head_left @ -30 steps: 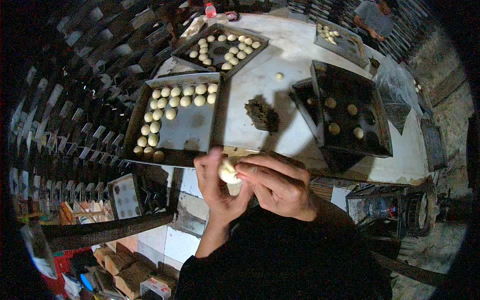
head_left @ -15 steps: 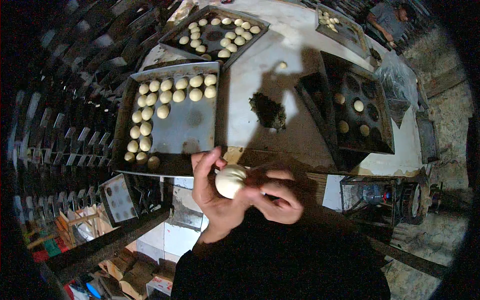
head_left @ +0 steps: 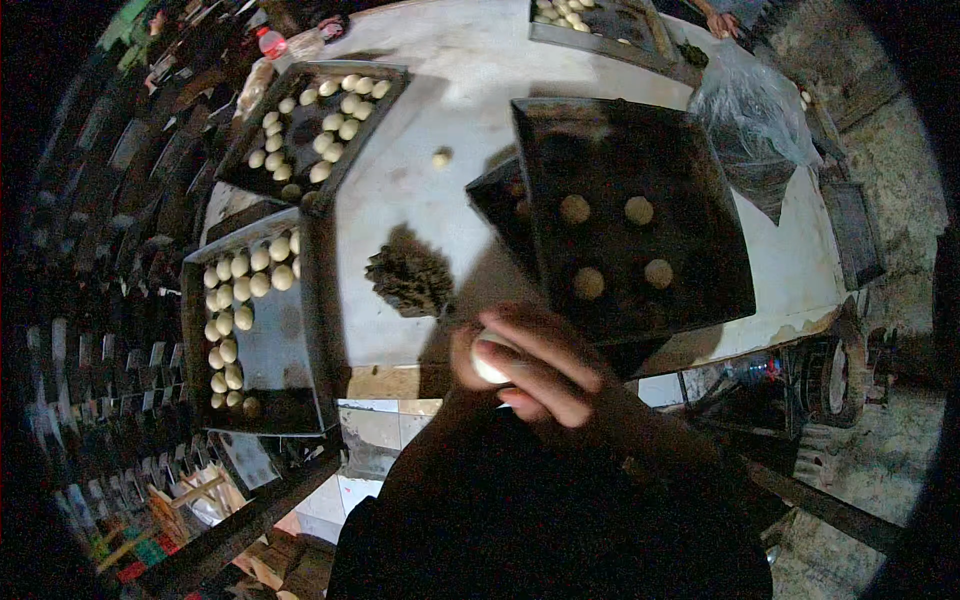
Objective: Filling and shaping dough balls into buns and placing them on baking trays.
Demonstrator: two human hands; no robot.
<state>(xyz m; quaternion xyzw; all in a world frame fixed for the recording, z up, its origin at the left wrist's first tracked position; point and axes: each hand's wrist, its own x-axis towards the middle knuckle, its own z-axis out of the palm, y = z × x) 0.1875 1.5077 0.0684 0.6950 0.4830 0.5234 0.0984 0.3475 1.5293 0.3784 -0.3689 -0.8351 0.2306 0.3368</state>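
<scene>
Close in front of me, just off the table's near edge, a pale dough ball sits between my cupped hands. My left hand wraps it from the left and below, mostly in shadow and partly covered. Over the top and right side lie the fingers of my right hand, bent around the ball. Left of my hands is a metal baking tray with rows of dough balls along its far and left sides. To the right, a dark tray holds several round pieces in shadow.
A dark leafy clump and one small dough ball lie on the white table. Farther back stand a tray of dough balls and another tray. A clear plastic bag sits far right, near another person's hand.
My view has swung right, so the trays appear farther left. My right hand has closed over the dough ball, which is now mostly covered between both hands.
</scene>
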